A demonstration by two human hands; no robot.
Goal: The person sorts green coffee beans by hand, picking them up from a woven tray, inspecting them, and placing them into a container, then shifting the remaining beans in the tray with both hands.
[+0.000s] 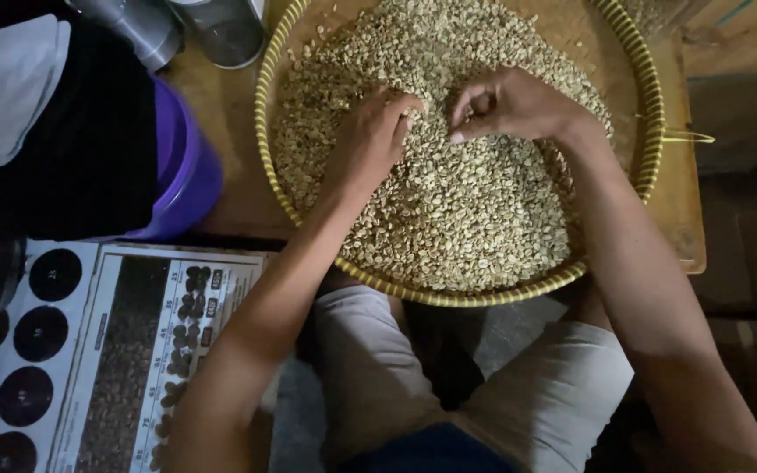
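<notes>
A wide round woven tray with a yellow striped rim [270, 79] rests on a wooden surface and holds a heap of pale green unroasted beans [466, 210]. My left hand [377, 133] lies on the heap near its middle, fingers curled down into the beans. My right hand [512, 105] hovers just to its right, fingers pinched together over the beans; whether a bean sits between the fingertips cannot be made out.
A purple bucket [187, 166] stands left of the tray, partly under dark cloth. Two grey metal cylinders [221, 31] stand at the top left. A printed chart with dark circles and bean pictures [107, 350] lies at the lower left. My knees in light shorts sit below the tray.
</notes>
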